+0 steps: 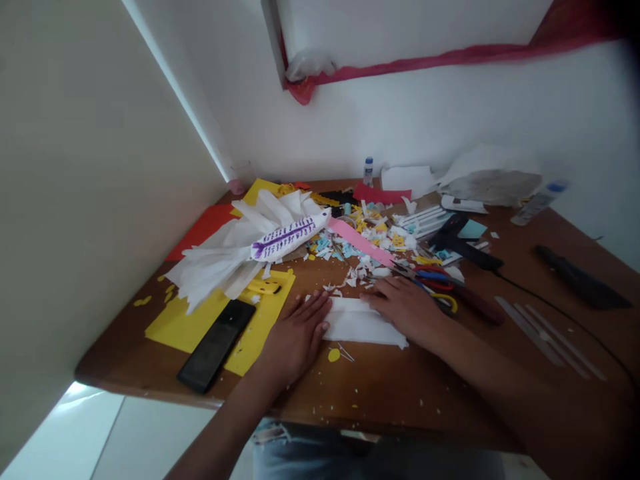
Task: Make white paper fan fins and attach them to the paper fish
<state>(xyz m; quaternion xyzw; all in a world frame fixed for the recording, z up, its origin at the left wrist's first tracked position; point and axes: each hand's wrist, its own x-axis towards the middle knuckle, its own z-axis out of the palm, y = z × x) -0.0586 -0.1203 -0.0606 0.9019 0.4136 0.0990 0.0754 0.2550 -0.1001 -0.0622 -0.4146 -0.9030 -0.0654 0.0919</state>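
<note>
Brown wooden tabletop (395,397) against a pale wall, seen from above by the person working at it. Far L: a red-orange paper sheet (205,223), partly under a white paper figure w/ a fish-like body, purple markings & fanned, pleated paper parts (293,241). Nearer, a bright yellow paper sheet (175,323) w/ a black rectangular phone (217,347) lying across it; a yellow plastic tool (265,287) rests at the sheet's top edge.

Ctr front: the person's L hand (297,337) lies palm down, fingers extended & unclenched, tips at the L end of a folded white paper strip (365,325). The strip lies flat on the tabletop btwn both hands, its middle uncovered, long side running L to R. Just below it, a small round yellow paper scrap (334,355).

Behind the strip: a heap of white, yellow & pale blue paper bits (345,247), w/ a long pink paper strip (363,243) across it & a small blue-capped bottle (369,172) at the back.

The R hand (407,303) is also palm down, fingers loosely extended over the strip's upper R part; can't tell if thumb is under the edge.

R of that hand: scissors w/ red & blue handles (433,275), a black corded glue gun (467,247), then thin translucent sticks (533,337) & a dark elongated tool (580,277).
</note>
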